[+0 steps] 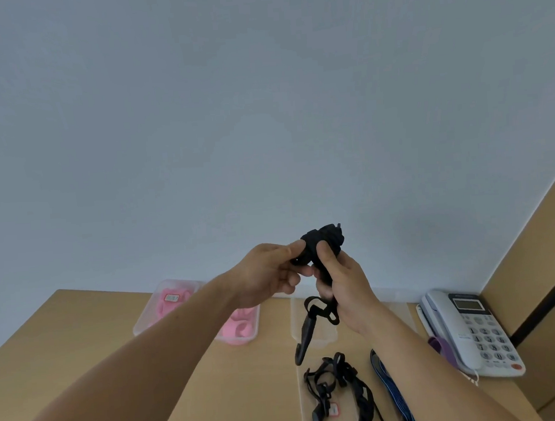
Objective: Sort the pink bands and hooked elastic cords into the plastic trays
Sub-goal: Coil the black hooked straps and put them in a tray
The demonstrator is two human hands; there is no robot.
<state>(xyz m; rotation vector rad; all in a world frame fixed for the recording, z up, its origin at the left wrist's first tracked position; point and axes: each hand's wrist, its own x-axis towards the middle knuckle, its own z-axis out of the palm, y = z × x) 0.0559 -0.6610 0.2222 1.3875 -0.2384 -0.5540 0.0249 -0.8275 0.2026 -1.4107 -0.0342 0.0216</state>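
Black hooked elastic cord (322, 244), wadded with its hook (306, 336) dangling, is pinched by the left hand (267, 273) and right hand (344, 288).

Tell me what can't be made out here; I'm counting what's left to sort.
Head view only.
The pink bands: the left forearm crosses their clear trays, hiding some.
The hooked cords on the table: cut off by the bottom edge.
The bundled cord: its middle is covered by the left hand and right hand.

Digits stand on the telephone (468, 328) keys; the label (171, 298) on the pink bands (241, 324) is blurred.
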